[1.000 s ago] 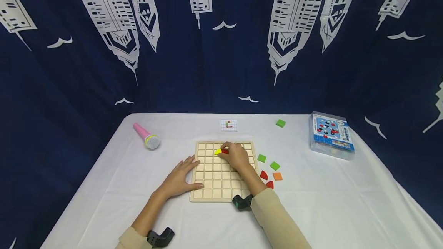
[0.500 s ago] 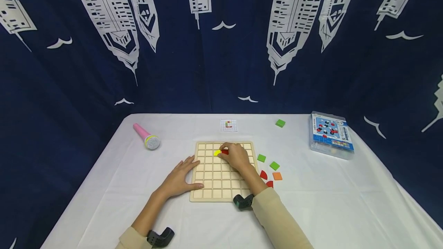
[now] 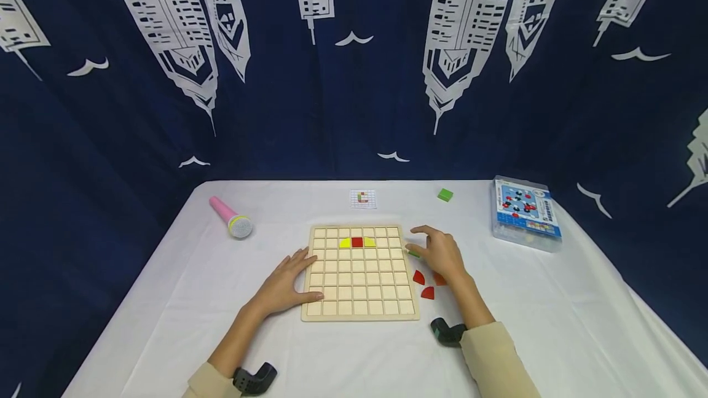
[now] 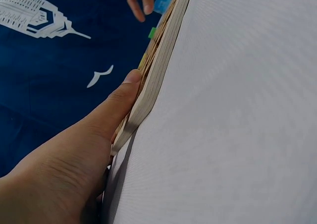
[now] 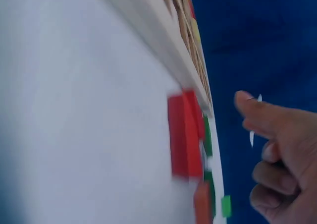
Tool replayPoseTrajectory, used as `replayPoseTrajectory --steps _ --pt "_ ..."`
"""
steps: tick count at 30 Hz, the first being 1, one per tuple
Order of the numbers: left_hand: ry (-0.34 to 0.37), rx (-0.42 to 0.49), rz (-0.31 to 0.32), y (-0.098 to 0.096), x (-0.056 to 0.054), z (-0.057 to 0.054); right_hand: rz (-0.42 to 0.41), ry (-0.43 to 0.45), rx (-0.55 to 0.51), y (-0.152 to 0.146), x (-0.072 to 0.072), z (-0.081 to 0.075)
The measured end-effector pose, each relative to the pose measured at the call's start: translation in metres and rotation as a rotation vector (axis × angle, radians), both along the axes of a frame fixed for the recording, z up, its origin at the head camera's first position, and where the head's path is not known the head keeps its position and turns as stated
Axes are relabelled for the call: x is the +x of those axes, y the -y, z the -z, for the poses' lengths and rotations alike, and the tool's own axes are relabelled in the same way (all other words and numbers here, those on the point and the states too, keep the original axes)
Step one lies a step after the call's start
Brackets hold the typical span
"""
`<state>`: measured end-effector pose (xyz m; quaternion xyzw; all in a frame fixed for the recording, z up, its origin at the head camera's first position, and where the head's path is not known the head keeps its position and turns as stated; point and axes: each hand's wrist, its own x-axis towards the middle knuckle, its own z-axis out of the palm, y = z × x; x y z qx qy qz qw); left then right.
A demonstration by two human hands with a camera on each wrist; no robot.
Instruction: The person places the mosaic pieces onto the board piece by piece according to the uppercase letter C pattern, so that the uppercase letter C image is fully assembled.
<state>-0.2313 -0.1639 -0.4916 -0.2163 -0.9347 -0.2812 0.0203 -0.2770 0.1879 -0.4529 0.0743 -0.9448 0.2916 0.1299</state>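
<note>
Step in hand, as judged: picking up a green tile (image 3: 413, 255) that lies on the table (image 3: 160, 306) just beside the right edge of the wooden grid board (image 3: 359, 293). The board's second row from the far side holds a red square (image 3: 357, 242) between two yellow pieces (image 3: 345, 243).

Method notes:
- The tile looks flat and low, so it is best pinched by two opposite edges, with thumb and forefinger coming down evenly; pressing on one corner would probably tilt or skid it.
- Two red quarter-round pieces (image 3: 428, 293) and an orange tile (image 3: 439, 279) lie near, the orange partly behind the right wrist. Lift straight up rather than sweep sideways.
- Square the tile to a cell before lowering it. The pattern card (image 3: 362, 199) beyond the board is too small to read cell by cell.

Grip:
- Right hand (image 3: 440, 253): thumb and forefinger spread with a clear gap, nothing seen between them. It hovers at the green tile; contact cannot be told, since the hand covers part of it and the right wrist view is blurred.
- Left hand (image 3: 283, 284): fingers fairly straight, thumb and forefinger resting on the board's left edge, pinching nothing; a useful brace against sliding.
</note>
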Motion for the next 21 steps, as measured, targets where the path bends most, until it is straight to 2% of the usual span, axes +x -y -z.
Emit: replayPoseTrajectory --steps 5,9,16,21 --pt "-0.001 0.008 0.001 0.001 0.001 -0.002 0.013 0.100 0.021 -0.017 0.003 0.008" --pt "0.002 0.005 -0.001 0.001 0.001 -0.002 0.030 0.127 0.034 -0.022 0.003 0.013" --pt "0.000 0.001 -0.002 0.000 0.000 -0.001 0.005 0.062 0.012 -0.022 -0.002 0.014" --pt "-0.003 0.006 0.004 0.000 0.000 0.000 -0.035 0.003 -0.010 0.015 -0.003 0.002"
